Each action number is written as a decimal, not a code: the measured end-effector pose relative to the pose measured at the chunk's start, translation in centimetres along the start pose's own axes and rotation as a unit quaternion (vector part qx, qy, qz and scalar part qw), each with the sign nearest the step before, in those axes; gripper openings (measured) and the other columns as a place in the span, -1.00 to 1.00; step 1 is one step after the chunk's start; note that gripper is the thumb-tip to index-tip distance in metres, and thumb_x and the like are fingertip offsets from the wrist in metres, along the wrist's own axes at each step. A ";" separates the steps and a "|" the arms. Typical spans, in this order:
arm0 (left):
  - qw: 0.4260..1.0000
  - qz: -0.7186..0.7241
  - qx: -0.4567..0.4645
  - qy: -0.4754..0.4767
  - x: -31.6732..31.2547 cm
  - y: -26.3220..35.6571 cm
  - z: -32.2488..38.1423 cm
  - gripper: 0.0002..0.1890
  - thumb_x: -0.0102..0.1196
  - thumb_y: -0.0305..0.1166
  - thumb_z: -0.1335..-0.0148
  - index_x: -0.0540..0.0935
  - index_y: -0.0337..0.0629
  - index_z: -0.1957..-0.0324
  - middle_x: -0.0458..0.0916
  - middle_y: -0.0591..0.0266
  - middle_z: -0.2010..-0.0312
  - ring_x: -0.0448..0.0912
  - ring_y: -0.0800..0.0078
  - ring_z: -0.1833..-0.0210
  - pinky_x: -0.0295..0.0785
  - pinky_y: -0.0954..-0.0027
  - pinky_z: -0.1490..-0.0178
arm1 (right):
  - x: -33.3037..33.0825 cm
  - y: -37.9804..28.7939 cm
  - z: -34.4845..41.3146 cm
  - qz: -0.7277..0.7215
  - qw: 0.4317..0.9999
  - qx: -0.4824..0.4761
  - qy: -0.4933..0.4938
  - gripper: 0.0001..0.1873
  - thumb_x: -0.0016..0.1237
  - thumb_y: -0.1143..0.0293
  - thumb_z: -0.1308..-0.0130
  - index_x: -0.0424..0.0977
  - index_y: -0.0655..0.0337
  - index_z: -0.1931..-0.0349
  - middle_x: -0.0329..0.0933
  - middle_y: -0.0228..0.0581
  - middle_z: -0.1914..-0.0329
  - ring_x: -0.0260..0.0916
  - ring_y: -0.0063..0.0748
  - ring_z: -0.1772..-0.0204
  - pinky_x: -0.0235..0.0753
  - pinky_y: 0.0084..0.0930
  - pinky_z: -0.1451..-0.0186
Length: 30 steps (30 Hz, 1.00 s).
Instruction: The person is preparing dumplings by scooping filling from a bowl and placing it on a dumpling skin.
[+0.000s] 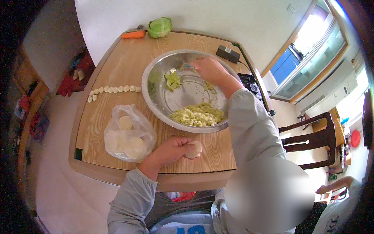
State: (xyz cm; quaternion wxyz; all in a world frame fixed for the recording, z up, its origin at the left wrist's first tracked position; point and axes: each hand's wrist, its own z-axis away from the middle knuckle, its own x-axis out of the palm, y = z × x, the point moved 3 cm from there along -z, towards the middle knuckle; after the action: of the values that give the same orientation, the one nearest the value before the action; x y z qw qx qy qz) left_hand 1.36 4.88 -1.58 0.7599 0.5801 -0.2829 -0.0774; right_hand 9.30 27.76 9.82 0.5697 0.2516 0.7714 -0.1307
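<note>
A round, pale dough wrapper (194, 149) is held in my left hand (175, 149), just in front of a large stainless steel bowl (149, 101). Inside that bowl, at its far right, is my right hand (206, 70); its fingertips are near something small and blue, and what it grips is unclear. Chopped pale green filling (198, 114) is heaped at the bowl's near side, with a green leaf piece (173, 80) on the left wall. A clear plastic bag (130, 146) with round dough wrappers inside lies left of my left hand. Several small dumplings (117, 89) form a row left of the bowl.
On the wooden table (131, 61) a carrot (133, 34) and a cabbage (159, 27) lie at the far edge. A black power adapter (228, 53) with a cable sits beyond the bowl. A dark wooden chair (309, 142) and another person's arm (336, 184) are at the right.
</note>
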 end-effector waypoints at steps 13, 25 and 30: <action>1.000 0.012 -0.004 0.006 -0.2 -0.5 0.0 -0.73 -0.09 -0.35 -0.20 0.49 -0.35 0.18 0.54 0.22 0.31 0.51 0.51 0.25 0.42 0.52 0.15 | -3.8 1.0 3.4 0.050 0.997 -0.012 -0.062 -0.81 -0.20 0.54 -0.02 0.44 0.17 0.34 0.42 -0.11 0.39 0.38 -0.04 0.25 0.36 -0.23 0.19; 1.000 0.009 0.002 0.005 0.0 0.1 0.1 -0.72 -0.09 -0.32 -0.20 0.49 -0.32 0.16 0.56 0.20 0.28 0.53 0.45 0.23 0.43 0.47 0.16 | 1.3 3.3 1.9 0.107 0.994 -0.010 -0.031 -0.80 -0.23 0.46 -0.04 0.40 0.18 0.30 0.43 -0.10 0.33 0.40 -0.09 0.27 0.39 -0.25 0.19; 1.000 0.002 -0.001 0.011 0.0 0.0 0.2 -0.73 -0.08 -0.32 -0.19 0.51 -0.30 0.17 0.56 0.22 0.28 0.53 0.46 0.24 0.42 0.47 0.14 | -1.8 2.7 5.0 0.123 0.981 0.013 -0.149 -0.83 -0.18 0.44 0.00 0.44 0.20 0.39 0.45 -0.10 0.38 0.41 -0.08 0.28 0.40 -0.25 0.21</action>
State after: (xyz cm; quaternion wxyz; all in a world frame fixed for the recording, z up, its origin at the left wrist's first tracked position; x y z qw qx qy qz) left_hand 1.25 4.71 -1.54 0.7635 0.5799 -0.2756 -0.0699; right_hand 15.25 27.17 10.13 0.6869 0.3294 0.6392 -0.1053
